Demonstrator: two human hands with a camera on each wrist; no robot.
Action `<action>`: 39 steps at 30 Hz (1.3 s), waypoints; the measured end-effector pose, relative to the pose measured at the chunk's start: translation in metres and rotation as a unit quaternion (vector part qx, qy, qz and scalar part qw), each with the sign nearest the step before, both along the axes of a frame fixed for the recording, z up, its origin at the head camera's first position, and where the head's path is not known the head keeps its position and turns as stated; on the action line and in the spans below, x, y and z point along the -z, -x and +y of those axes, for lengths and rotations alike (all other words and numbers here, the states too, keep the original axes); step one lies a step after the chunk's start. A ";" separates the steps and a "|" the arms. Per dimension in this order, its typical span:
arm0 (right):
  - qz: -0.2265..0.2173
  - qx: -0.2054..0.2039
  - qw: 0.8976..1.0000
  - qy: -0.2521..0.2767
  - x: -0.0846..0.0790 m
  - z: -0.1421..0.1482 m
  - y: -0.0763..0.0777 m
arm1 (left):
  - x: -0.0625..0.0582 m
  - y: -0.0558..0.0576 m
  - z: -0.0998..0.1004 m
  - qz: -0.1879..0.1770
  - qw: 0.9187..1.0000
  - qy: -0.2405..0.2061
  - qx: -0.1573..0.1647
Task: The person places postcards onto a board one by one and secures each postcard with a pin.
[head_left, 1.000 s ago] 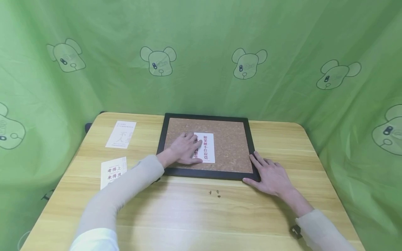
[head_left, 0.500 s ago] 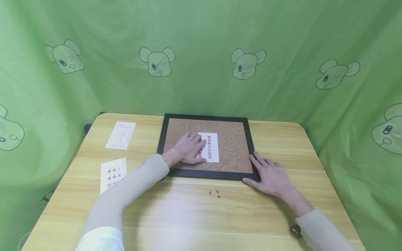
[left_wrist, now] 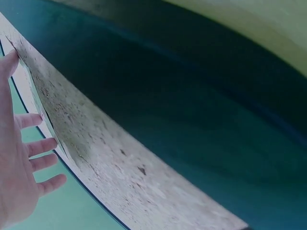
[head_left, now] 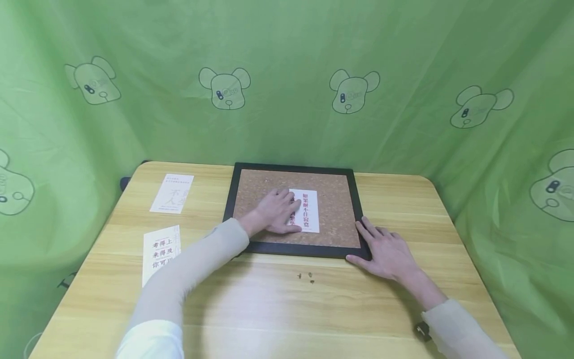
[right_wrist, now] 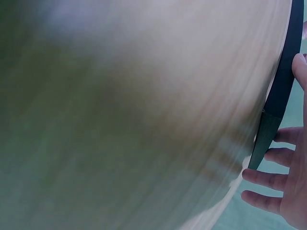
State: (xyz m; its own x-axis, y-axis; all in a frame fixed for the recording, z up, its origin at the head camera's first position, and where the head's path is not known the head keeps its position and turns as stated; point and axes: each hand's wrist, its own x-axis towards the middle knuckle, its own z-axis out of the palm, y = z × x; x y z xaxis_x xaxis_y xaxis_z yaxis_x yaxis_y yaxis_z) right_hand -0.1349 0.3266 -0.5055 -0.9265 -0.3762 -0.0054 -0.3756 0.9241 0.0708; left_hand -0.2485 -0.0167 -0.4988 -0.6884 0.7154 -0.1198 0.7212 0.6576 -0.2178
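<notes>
A white card with red characters (head_left: 309, 212) lies on the cork board (head_left: 336, 199), near its middle. Over the card's left side rests my left hand (head_left: 277, 212), hiding part of the print. In the left wrist view, the extended fingers and thumb of that left hand (left_wrist: 19, 158) touch the thin card (left_wrist: 41, 103), whose edge stands slightly off the cork. My right hand (head_left: 389, 249) rests at the front right corner of the board's black frame (head_left: 296, 249). The right wrist view has the fingers of that hand (right_wrist: 292, 177) spread along the dark frame side (right_wrist: 283, 72).
Three tiny dark pieces (head_left: 311, 275) lie on the wooden table (head_left: 341, 314) in front of the board. Two more printed cards are on the left, a far one (head_left: 172, 193) and a near one (head_left: 161, 249) partly behind the left sleeve. A green curtain (head_left: 287, 134) surrounds the table.
My left hand has slid the card to the right across the cork, toward the board's middle. The right hand and the board have stayed in place.
</notes>
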 end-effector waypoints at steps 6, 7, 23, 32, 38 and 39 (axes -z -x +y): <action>-0.003 0.000 1.000 0.002 0.001 0.001 0.000 | 0.000 0.001 0.005 0.000 1.000 0.007 0.001; -0.003 0.000 1.000 0.001 0.001 0.001 0.000 | 0.000 0.001 0.006 0.000 1.000 0.006 0.001; -0.006 0.000 1.000 0.001 0.000 -0.001 0.001 | 0.000 0.006 0.021 -0.001 1.000 -0.001 0.003; -0.008 0.002 1.000 0.001 -0.001 -0.001 0.001 | 0.000 0.010 0.034 -0.005 1.000 -0.002 0.002; -0.013 0.004 1.000 0.000 -0.002 -0.001 0.000 | -0.001 0.012 0.039 -0.002 1.000 0.007 -0.001; -0.013 0.004 1.000 0.000 -0.002 -0.001 0.000 | -0.001 0.012 0.040 -0.003 1.000 0.009 -0.002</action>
